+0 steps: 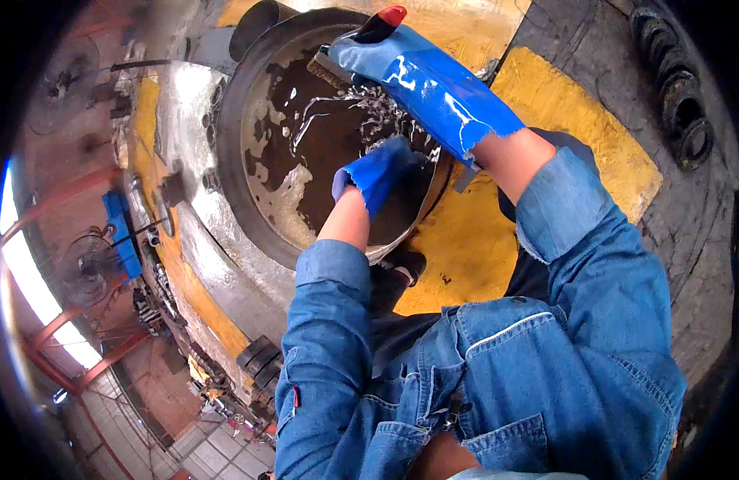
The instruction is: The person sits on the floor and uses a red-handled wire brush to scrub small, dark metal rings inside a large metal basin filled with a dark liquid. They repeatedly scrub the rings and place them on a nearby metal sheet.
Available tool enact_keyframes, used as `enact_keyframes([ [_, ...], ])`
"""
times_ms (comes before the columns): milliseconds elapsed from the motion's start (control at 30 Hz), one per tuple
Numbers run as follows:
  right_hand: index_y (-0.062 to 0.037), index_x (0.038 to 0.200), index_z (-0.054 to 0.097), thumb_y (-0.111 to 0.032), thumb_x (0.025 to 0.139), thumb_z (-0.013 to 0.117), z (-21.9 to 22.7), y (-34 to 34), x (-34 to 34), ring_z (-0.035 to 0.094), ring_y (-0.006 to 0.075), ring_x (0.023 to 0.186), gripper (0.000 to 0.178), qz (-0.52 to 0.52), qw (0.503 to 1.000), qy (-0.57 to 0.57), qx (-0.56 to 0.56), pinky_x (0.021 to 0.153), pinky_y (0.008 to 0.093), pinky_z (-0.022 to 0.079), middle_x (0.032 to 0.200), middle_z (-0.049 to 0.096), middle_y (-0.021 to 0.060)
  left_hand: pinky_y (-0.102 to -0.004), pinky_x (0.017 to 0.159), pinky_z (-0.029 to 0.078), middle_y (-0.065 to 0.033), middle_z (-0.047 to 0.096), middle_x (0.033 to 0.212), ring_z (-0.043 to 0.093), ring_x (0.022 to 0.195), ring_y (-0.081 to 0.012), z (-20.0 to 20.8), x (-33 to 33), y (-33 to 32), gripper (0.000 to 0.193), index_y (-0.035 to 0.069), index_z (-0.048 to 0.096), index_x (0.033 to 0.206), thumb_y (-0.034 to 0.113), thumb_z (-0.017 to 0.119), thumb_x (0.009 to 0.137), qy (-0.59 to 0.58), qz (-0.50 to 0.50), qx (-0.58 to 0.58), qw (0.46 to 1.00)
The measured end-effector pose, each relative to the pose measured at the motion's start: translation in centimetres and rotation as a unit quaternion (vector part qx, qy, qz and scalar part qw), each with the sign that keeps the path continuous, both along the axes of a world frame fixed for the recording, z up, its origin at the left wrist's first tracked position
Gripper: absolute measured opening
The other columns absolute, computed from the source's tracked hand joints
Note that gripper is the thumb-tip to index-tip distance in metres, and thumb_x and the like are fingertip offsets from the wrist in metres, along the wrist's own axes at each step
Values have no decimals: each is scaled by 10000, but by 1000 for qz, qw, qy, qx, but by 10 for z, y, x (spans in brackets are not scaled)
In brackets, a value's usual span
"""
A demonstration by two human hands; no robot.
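Observation:
A wide round metal basin of dark, murky liquid with patches of foam stands in front of me. My right hand, in a long blue rubber glove, is closed on a brush with brown bristles above the far side of the basin. Just past that hand a red and black piece sticks out; whether it belongs to the brush is unclear. My left hand, also gloved in blue, is low over the liquid. Its fingers are blurred and partly hidden among splashes, so any hold is not visible.
Yellow-painted plates lie right of the basin on dark flooring. Several black rings line the far right. To the left are a shiny metal surface, a blue piece and a fan. A shoe is close to the basin's near rim.

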State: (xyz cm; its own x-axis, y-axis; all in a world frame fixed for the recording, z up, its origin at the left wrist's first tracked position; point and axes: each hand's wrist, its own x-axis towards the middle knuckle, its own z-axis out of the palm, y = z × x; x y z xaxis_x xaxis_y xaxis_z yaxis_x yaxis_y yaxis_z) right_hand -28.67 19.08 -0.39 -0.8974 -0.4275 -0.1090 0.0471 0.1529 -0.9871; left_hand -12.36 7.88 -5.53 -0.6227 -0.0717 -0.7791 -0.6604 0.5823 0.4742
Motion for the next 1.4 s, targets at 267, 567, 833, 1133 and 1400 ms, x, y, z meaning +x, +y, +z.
enact_keyframes([
  [267,-99,923,725,-395,971,633,6,-6,4,642,160,754,314,9,1000,0,-2,726,294,529,832,692,52,-502,1016,534,-211,715,1270,683,1153,-424,-49,4,-51,631,122,629,1396,511,714,907,91,-271,-309,907],
  [567,-99,928,728,-397,966,636,14,-3,10,648,165,758,315,12,1000,-3,5,729,295,531,835,697,56,-462,908,545,-158,705,1130,665,984,-341,-60,85,-181,331,45,689,1180,258,652,929,157,220,-135,953],
  [833,-99,932,730,-399,961,638,9,-1,15,652,169,761,316,4,1000,-10,15,732,297,532,838,701,61,-363,750,494,-64,673,985,595,855,-250,-71,113,-173,230,152,643,1033,245,433,1022,45,533,-19,845],
  [1133,-98,936,733,-402,956,641,10,-7,17,658,174,765,318,6,1000,-9,22,735,298,534,842,705,66,-407,1037,483,-147,654,1335,605,1224,-314,-31,100,-153,341,92,651,1302,249,572,1009,90,0,-151,984],
  [1400,-98,940,735,-404,952,643,6,-10,26,663,179,768,319,22,999,-11,31,738,300,535,844,709,70,-462,1044,533,-195,693,1330,657,1239,-381,-75,86,-149,441,69,673,1310,258,733,916,-13,-191,-185,964],
])
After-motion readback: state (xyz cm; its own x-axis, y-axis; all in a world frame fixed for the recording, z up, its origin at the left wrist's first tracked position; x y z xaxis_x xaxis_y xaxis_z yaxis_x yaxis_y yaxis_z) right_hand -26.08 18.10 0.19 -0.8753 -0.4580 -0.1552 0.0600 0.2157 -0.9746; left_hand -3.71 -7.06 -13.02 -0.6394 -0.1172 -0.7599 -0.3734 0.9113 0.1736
